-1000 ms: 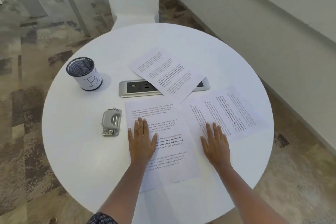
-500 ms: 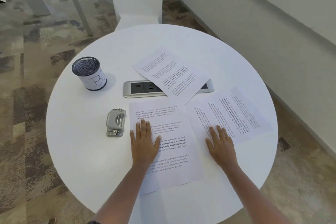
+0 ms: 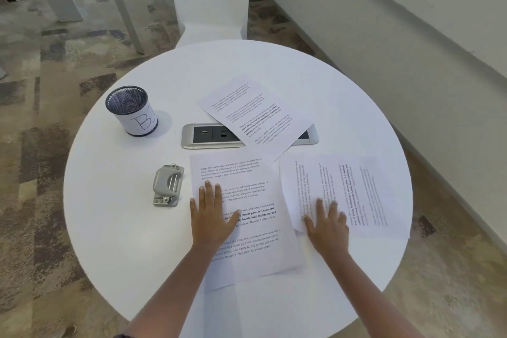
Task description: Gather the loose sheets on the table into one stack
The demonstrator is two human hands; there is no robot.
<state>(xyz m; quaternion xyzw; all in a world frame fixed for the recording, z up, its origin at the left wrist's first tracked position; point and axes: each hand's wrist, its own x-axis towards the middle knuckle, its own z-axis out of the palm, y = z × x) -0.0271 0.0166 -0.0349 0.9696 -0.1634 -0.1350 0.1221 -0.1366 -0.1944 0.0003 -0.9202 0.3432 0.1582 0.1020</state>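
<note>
Cup: a mesh cup [image 3: 131, 110] with a paper band marked "B" stands at the far left of the round table [image 3: 115, 228], well apart from our hands.
Punch: a grey hole punch [image 3: 167, 185] lies just left of the near sheet, untouched.
Left hand: our left hand [image 3: 211, 217] lies flat on the near sheet [image 3: 247, 222] – fingers straight and together, gripping nothing, only pressing the paper down.
Socket strip: a silver socket strip [image 3: 208, 136] is set into the table beyond the near sheet, its right part under the far sheet [image 3: 255, 112].
Right hand: our right hand [image 3: 327, 225] rests flat, fingers spread, on the near left corner of the side sheet [image 3: 345, 195], which lies turned sideways and looks blurred.
Doing it well: we judge the sheets are being drawn together – so we keep both palms flat and light, slide rather than pinch, and watch that the side sheet's edge rides over the near sheet without buckling.
</note>
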